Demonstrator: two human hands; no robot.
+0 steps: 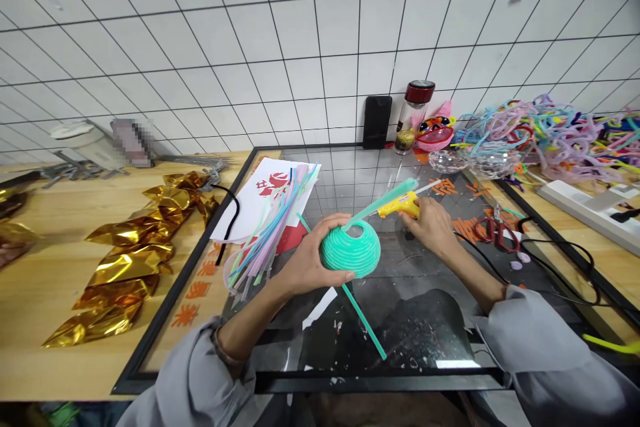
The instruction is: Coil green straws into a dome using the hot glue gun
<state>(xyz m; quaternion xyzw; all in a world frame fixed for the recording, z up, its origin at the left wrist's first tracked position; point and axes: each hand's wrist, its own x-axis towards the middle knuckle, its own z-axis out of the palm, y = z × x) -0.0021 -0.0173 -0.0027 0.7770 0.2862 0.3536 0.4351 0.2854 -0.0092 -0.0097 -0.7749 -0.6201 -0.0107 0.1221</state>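
left hand: fingers curled round a green coiled bowl, thumb on the near side, so it's got a proper hold
right hand: fingers wrapped round a yellow glue gun, white glue stick poking out the back
green bowl: middle of things, over the dark glossy board on the table, round hole up top, can't tell if it's resting on anything
green strip: slants up from the bowl's top, right beside the gun's nozzle, can't tell if they touch
left side: bundle of pipe cleaners partly on white paper, shiny gold foil further out
right side: red scissors, messy colourful pile behind
by the wall: black phone, lidded jar
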